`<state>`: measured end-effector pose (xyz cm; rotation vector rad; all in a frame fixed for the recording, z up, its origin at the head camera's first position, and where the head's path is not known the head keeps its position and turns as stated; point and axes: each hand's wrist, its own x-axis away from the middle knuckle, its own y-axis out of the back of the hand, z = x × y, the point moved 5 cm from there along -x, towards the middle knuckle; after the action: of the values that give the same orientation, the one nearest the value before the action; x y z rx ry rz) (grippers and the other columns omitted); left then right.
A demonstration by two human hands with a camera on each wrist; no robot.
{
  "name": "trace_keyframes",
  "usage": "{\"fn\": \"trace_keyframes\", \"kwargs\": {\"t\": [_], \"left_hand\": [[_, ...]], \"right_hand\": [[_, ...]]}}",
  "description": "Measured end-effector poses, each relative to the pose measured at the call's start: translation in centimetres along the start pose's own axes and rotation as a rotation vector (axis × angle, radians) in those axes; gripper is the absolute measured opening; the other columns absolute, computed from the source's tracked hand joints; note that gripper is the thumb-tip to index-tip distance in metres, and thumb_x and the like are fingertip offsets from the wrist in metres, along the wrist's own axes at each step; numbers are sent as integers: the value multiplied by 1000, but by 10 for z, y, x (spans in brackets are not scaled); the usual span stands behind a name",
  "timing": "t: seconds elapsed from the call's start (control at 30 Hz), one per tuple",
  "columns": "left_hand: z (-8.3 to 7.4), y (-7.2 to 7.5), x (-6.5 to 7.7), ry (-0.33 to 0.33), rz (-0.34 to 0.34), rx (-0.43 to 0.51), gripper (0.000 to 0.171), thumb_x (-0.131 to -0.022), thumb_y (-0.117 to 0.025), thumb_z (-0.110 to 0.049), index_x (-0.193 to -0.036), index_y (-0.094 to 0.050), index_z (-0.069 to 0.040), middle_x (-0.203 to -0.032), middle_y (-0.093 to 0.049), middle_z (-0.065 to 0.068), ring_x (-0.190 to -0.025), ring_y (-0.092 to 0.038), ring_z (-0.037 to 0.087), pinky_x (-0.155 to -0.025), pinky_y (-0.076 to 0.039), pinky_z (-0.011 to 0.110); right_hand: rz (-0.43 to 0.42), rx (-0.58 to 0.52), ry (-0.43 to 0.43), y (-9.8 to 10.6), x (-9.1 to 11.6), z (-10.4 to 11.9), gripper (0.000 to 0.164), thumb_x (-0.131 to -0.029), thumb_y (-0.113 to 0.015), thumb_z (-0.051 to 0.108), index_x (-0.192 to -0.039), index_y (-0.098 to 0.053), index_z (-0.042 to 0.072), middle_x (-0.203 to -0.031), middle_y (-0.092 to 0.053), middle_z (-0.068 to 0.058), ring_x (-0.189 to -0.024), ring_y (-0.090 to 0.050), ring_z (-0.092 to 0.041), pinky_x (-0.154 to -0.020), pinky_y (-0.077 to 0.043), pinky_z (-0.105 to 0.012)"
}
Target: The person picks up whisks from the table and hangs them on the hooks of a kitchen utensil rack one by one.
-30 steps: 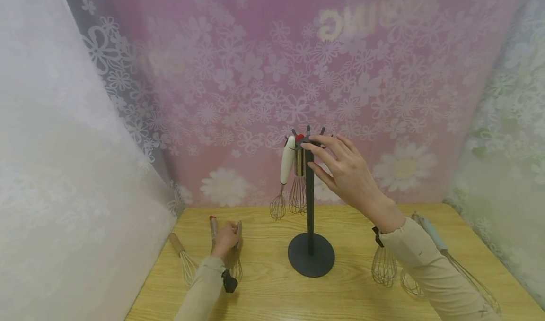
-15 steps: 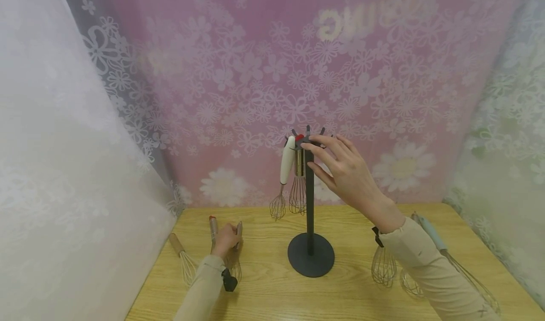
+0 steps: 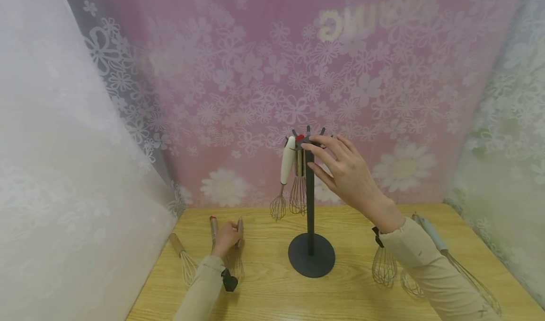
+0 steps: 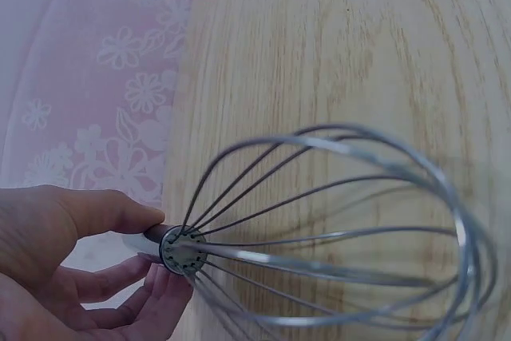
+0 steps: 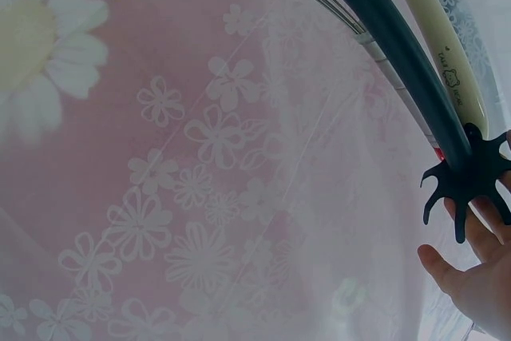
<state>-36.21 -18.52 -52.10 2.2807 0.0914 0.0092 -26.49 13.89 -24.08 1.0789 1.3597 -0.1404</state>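
In the head view my left hand [image 3: 227, 239], low at the left of the table, holds a metal whisk [image 3: 240, 233] by its handle. The left wrist view shows thumb and fingers pinching that handle, with the wire loops [image 4: 343, 233] over the wood. My right hand [image 3: 347, 169] touches the top of a black hook stand [image 3: 310, 203] with its fingertips. In the right wrist view its thumb is apart from the hooks [image 5: 471, 181]. On the stand's left side hang a cream-handled whisk [image 3: 287, 160] and a metal whisk with a red end [image 3: 300, 162].
A wooden-handled whisk [image 3: 182, 255] and a red-tipped metal whisk [image 3: 213, 226] lie at the left. Several whisks lie at the right, one with a blue handle [image 3: 433, 233], partly under the right forearm. A pink flowered curtain [image 3: 238, 99] stands behind the table.
The whisk in my left hand has shifted slightly, its handle end now a little farther up from the table front. My right hand and the stand stay in place.
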Motion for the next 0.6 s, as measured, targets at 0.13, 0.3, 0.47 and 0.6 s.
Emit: {"fn": "trace_keyframes", "kwargs": {"t": [0.13, 0.3, 0.47, 0.6], "left_hand": [[-4, 2, 1, 13, -5, 46, 33, -91, -66, -9, -117, -62, 11, -97, -71, 21, -76, -66, 26, -62, -55, 37], [-6, 2, 1, 20, -13, 107, 35, -93, -64, -11, -122, -59, 8, -104, -70, 24, -82, -69, 29, -64, -57, 38], [-10, 3, 0, 8, -33, 162, 37, -93, -64, -10, -125, -56, 7, -105, -70, 24, -78, -69, 27, -59, -55, 35], [-13, 4, -1, -21, -64, 205, 39, -92, -65, -8, -127, -56, 6, -104, -70, 23, -77, -69, 27, -56, -54, 32]], "right_hand": [[2, 1, 1, 0, 0, 0, 49, -90, -77, 17, -136, -62, 9, -137, -56, -18, -121, -57, -38, -116, -34, -56], [0, -2, 1, 0, 0, 1, 48, -90, -77, 17, -135, -62, 9, -137, -56, -18, -121, -57, -38, -115, -35, -57], [-1, -3, 3, 0, 0, 0, 46, -93, -75, 18, -136, -62, 9, -137, -56, -18, -121, -57, -38, -115, -35, -57], [-5, -3, 2, 0, 0, 0, 47, -91, -76, 17, -135, -62, 9, -137, -57, -18, -120, -58, -38, -114, -35, -58]]}}
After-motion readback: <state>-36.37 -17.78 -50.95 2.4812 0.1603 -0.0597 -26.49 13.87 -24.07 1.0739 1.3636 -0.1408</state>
